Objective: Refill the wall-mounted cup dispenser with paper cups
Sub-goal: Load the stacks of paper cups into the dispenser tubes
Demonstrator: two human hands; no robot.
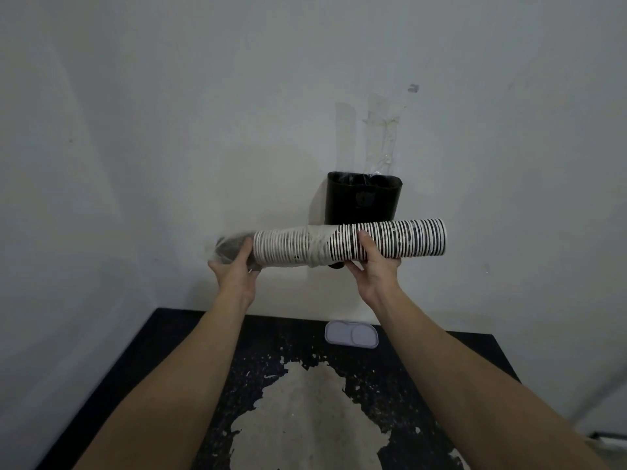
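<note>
A long stack of black-and-white paper cups (pixel 400 239) lies level in the air in front of the wall. A clear plastic sleeve (pixel 314 244) is bunched over the stack's left half. My left hand (pixel 235 269) grips the sleeve's loose left end. My right hand (pixel 368 262) holds the stack near its middle, thumb on top. Just behind and above the stack, a black open-topped cup dispenser (pixel 363 198) hangs on the wall; its lower part is hidden by the cups.
A black table (pixel 190 337) with a worn, peeled patch stands against the wall below. A small pale lilac tray (pixel 351 335) lies at the table's far edge. Strips of clear tape (pixel 381 137) stick to the wall above the dispenser.
</note>
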